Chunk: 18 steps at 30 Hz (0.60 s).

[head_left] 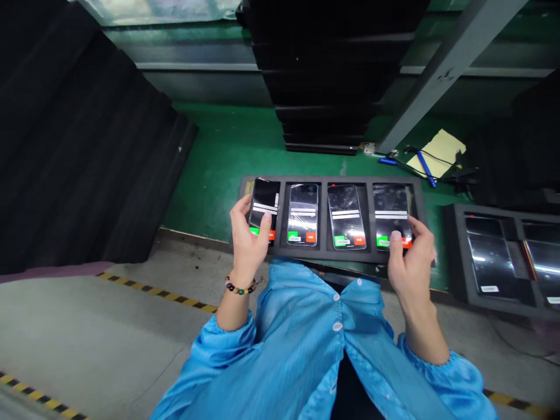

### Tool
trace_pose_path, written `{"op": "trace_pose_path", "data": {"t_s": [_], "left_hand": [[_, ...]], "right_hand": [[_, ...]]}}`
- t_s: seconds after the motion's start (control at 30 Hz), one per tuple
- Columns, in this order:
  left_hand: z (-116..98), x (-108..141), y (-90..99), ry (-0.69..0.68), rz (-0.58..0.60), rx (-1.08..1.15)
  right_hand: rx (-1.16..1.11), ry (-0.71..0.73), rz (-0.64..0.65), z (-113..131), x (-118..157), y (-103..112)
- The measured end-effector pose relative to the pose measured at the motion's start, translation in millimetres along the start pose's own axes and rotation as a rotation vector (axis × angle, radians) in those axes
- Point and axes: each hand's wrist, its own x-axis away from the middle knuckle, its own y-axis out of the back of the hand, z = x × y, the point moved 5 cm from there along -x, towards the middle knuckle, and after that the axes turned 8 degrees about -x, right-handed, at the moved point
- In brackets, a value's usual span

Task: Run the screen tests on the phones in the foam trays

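A dark grey foam tray (pixel 324 224) lies along the table's front edge, with smartphones in a row of compartments. My left hand (pixel 249 236) grips the leftmost smartphone (pixel 265 195), thumb on its screen and fingers behind its left edge; the phone sits tilted over its compartment. My right hand (pixel 413 262) is closed at the rightmost smartphone (pixel 391 201), thumb over the lower screen and fingertips at its right edge. Between them, a second smartphone (pixel 303 201) and a third smartphone (pixel 345 204) lie face up. All these screens are lit, with white bars and green and red buttons.
Tall stacks of black trays stand at the left (pixel 87 146) and back (pixel 324 76). Another foam tray (pixel 457 256) with phones is at the right. A blue pen (pixel 426 169), yellow paper (pixel 444 146) and cables lie near a grey post (pixel 446 76).
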Motion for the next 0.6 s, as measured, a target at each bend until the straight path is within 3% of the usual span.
{"op": "trace_pose_path", "data": {"t_s": [0.17,0.3,0.4,0.47,0.6], "left_hand": [[11,-3,-0.6,0.051,0.007,-0.007],[-10,3,-5.2,-0.14,-0.024,-0.237],[-36,18,-24.2,-0.292,0.148,-0.34],[-49,27,-37.1,-0.285,0.244,-0.41],[-61,34,-55.7,-0.225,0.288,-0.517]], "right_hand": [[0.035,0.12,0.067,23,5,-18],[0.118,0.163,0.208,45,10,-41],[0.171,0.161,0.241,53,11,-50],[0.206,0.163,0.241,56,11,-54],[0.254,0.183,0.243,58,12,-63]]}}
